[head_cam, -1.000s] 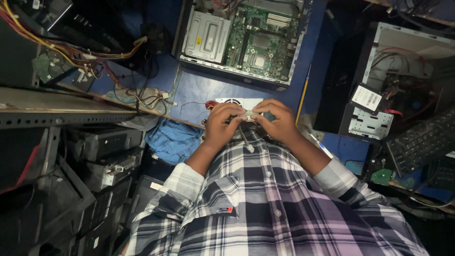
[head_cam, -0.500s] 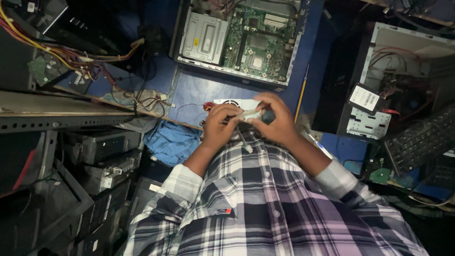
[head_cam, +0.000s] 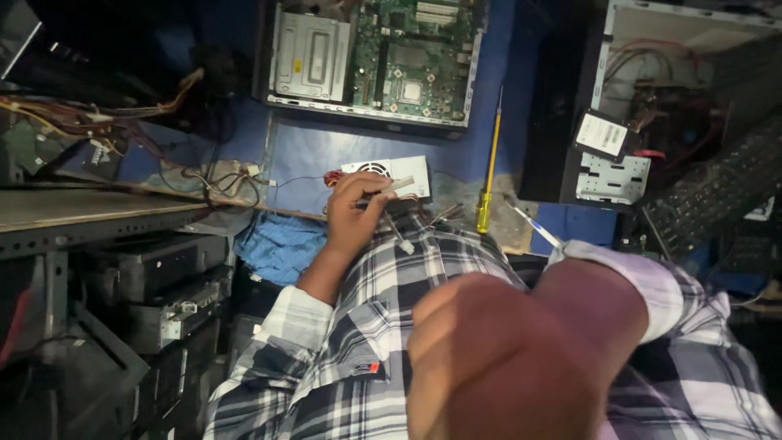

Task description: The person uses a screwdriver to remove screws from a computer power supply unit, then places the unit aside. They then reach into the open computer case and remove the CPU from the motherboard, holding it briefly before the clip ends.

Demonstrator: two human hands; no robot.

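Note:
My left hand point(head_cam: 352, 213) is closed around a bundle of wires with white connectors point(head_cam: 393, 213) coming off a small grey power supply box point(head_cam: 396, 172) with a fan grille. The box lies on the blue bench just beyond my lap. My right hand point(head_cam: 505, 363) is raised close to the camera as a blurred fist, with nothing visible in it. It is well away from the box. My checked shirt fills the bottom of the view.
An open computer case with a green motherboard point(head_cam: 383, 57) lies at the far side. A yellow-handled screwdriver point(head_cam: 489, 167) lies right of the box. Further right are a second open case point(head_cam: 652, 98) and a black keyboard point(head_cam: 721, 195). A blue cloth point(head_cam: 281, 244) and loose wires point(head_cam: 90, 122) are on the left.
My right hand has let go of the wires at the power supply and lifted toward the camera as a fist. My left hand stays on the wires.

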